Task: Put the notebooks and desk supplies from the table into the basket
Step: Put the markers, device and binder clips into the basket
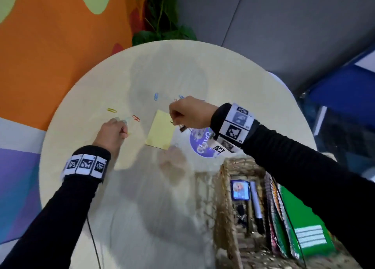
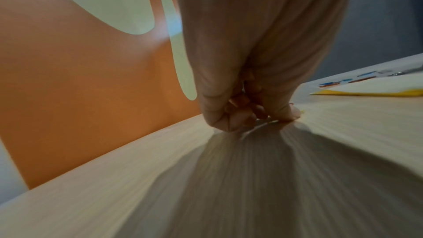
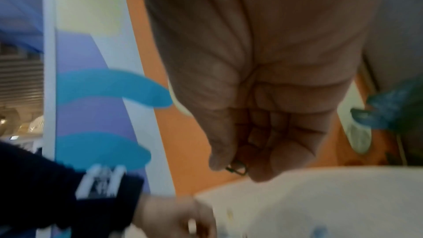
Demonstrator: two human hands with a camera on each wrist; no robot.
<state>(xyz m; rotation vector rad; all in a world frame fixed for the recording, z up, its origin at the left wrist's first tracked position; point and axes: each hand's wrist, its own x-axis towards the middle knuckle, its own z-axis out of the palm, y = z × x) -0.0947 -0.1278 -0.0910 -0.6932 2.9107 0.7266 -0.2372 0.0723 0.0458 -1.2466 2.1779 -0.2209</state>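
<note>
Several coloured paper clips lie scattered on the round pale table (image 1: 142,197): a yellow clip (image 1: 112,110), an orange clip (image 1: 136,118) and a blue clip (image 1: 156,96). My left hand (image 1: 124,127) is down on the table with curled fingers, pinching a clip against the wood (image 2: 251,115). My right hand (image 1: 174,118) hovers above the yellow sticky-note pad (image 1: 160,130), its fingers curled round a few clips; a dark clip (image 3: 238,168) pokes out between thumb and fingers. The wicker basket (image 1: 223,187) stands at the lower right under my right forearm.
In the basket are a green notebook (image 1: 300,218), spiral notebooks, a marker (image 1: 256,203) and a small blue card (image 1: 240,189). A purple round item (image 1: 199,145) lies between pad and basket. A plant (image 1: 162,25) and an orange wall stand behind the table.
</note>
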